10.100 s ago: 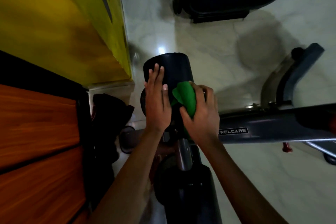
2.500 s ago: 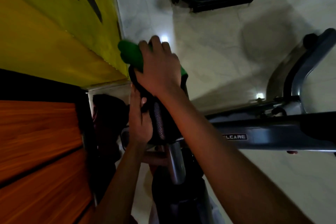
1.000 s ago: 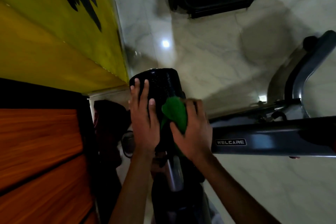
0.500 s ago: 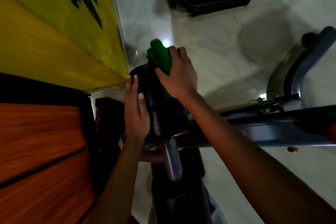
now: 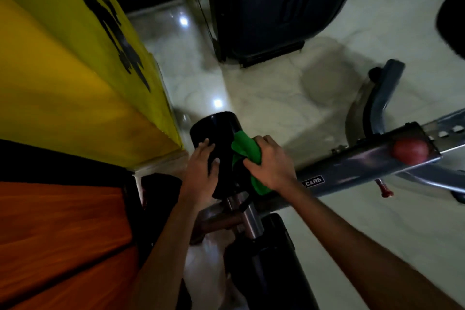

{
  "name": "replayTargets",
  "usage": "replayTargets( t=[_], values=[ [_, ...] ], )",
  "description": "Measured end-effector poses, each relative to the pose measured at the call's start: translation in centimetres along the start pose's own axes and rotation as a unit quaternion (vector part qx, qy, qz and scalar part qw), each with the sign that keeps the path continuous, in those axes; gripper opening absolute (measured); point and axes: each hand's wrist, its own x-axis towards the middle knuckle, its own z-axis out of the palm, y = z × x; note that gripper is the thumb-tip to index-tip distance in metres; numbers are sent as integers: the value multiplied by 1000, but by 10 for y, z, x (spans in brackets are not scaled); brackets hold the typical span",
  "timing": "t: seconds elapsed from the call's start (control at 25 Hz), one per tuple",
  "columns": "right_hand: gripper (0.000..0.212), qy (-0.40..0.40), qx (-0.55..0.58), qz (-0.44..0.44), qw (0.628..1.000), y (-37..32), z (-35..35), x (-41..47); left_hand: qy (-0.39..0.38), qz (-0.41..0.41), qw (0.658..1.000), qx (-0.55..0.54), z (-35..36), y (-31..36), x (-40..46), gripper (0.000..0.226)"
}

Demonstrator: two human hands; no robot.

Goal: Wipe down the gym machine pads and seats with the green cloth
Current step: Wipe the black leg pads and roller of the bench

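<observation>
Black roller pad [image 5: 221, 138]: cylindrical, mounted on a steel post [image 5: 247, 219] above a second dark pad [image 5: 271, 264] near the bottom edge. Left hand [image 5: 201, 171] laid flat against the pad's left flank, fingers straight and close together, holding nothing. Right hand [image 5: 273, 166] curled round the green cloth [image 5: 245, 150], bunched and pressed to the pad's right flank; cloth showing above the fingers and again below the palm. Thumb lying across the cloth's near side. Grey frame beam [image 5: 364, 166] extending rightward from behind the right hand, partial label reading "CARE", red knob [image 5: 410, 151] at its far end. Curved grey bracket [image 5: 380, 98] rising behind the beam. Pale marble floor [image 5: 276, 98] with two light reflections. Yellow wall panel [image 5: 63, 70] at left, orange wood panel [image 5: 57, 229] below it. Large dark machine base [image 5: 276, 7] at top.
</observation>
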Motion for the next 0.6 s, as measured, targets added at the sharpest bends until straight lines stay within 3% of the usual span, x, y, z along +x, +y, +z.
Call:
replayTargets(
  t=[0.36, 0.6],
  values=[
    [34, 100, 82, 19, 991, -104, -179, -27, 39, 122, 992, -4, -165, 154, -9, 44],
    [34, 188, 111, 31, 975, -123, -305, -88, 13, 205, 979, -20, -204, 279, -29, 43]
  ],
)
